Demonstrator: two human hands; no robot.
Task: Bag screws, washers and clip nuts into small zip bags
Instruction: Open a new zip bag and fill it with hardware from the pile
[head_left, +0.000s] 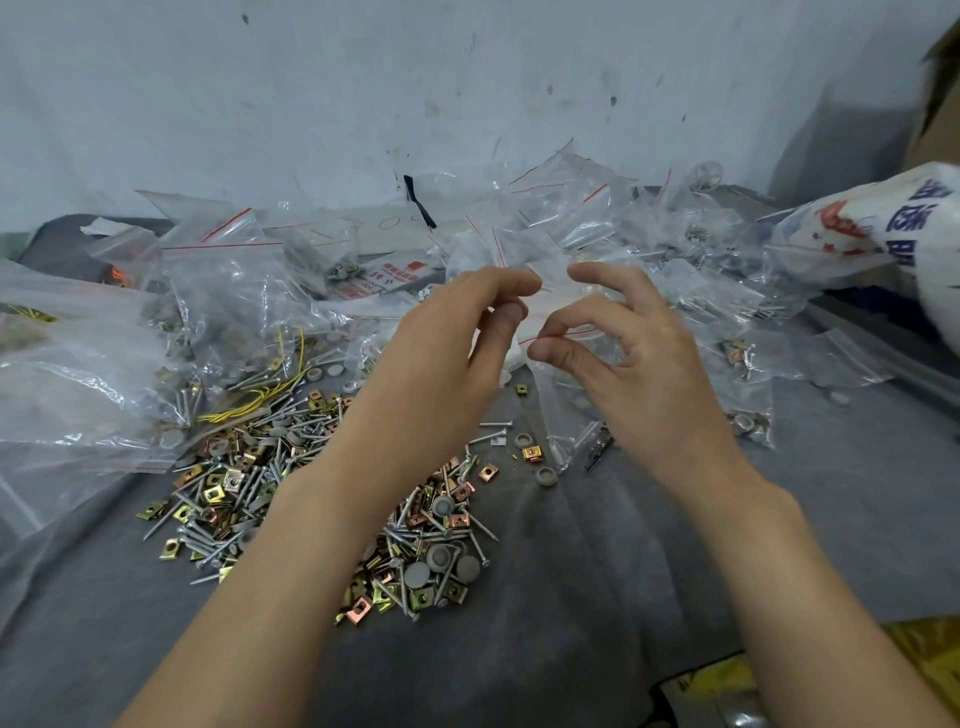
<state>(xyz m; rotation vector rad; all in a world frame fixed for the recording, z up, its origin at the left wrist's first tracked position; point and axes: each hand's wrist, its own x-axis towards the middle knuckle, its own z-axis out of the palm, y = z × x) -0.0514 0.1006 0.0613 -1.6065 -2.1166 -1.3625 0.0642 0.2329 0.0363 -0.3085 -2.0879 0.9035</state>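
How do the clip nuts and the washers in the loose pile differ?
The clip nuts are squarish, the washers round. The clip nuts are shiny gold or copper, the washers dull grey. Both lie loose, mixed with screws, on the grey cloth.

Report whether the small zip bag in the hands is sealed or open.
Cannot tell. The left hand and right hand pinch the zip bag at its red-lined top; its seam is unclear.

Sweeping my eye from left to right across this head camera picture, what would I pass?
Big clear bag → yellow wire → left hand → small zip bag, pinched by both hands → right hand → printed white sack.
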